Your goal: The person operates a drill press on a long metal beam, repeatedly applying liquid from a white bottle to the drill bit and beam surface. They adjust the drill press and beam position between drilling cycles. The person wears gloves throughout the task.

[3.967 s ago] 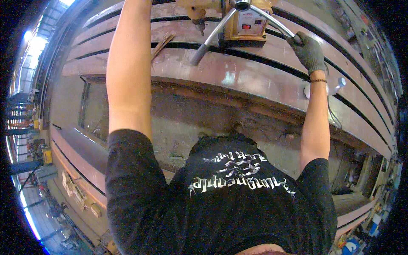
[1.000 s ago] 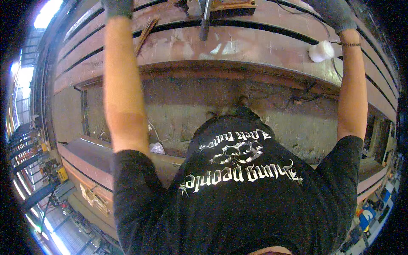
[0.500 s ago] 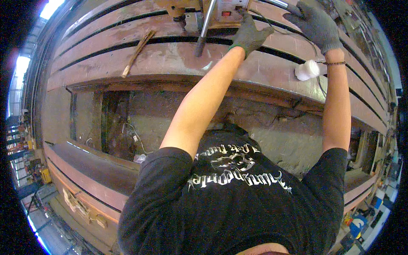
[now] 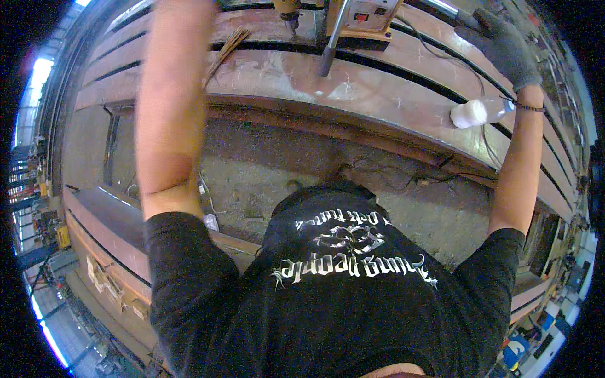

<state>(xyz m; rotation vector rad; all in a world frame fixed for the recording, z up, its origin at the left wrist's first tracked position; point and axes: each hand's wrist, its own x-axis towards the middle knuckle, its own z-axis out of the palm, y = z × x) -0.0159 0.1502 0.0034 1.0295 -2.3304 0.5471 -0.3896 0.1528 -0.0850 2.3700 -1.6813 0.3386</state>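
Note:
My right hand, in a dark glove, is closed around the dark grip of a metal lever handle at the upper right. My left forearm stretches up past the top edge, blurred by motion, and the hand is out of sight. A drilling machine with a red switch on its box stands at the top centre. Its drill chuck points down at the slotted table. Another metal lever with a dark grip slants toward me, untouched.
The slotted metal table spans the far side. On it lie a bundle of thin sticks, partly behind my left arm, and a dark cable. Beside my right wrist is a bottle with milky white contents. Between the metal beams runs a dirty floor.
My left hand has left the machine's box and swung left and up out of view. My right hand stays on the lever handle. The view has shifted slightly.

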